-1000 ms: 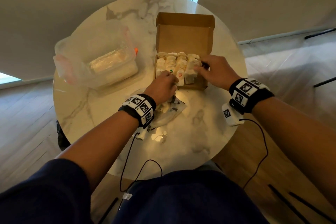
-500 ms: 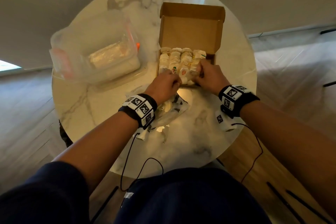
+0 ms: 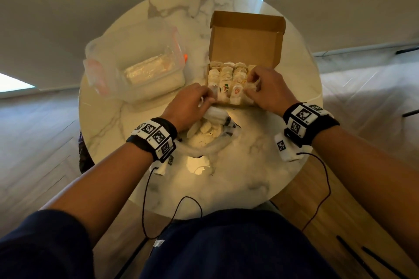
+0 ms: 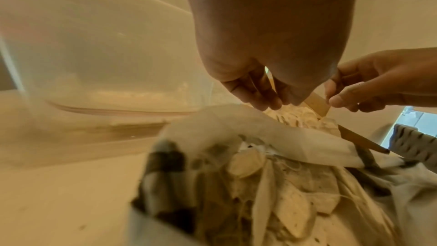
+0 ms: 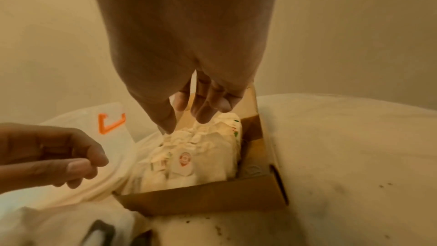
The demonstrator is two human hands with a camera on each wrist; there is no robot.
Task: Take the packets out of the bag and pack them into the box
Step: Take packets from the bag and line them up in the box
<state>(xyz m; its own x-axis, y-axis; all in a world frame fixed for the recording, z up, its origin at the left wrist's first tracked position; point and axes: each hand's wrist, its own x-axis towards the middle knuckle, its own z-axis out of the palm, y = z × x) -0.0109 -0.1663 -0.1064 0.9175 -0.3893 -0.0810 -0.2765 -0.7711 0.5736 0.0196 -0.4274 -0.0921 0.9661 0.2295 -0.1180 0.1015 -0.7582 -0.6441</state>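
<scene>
While both hands work at the box, the right hand presses spread fingertips on the packets; the left hand seems loosely curled, holding nothing. Overcrowded rows could buckle; more wait in the bag.

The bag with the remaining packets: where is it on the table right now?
In the head view the bag lies on the table just in front of the box, partly under the left hand.
</scene>
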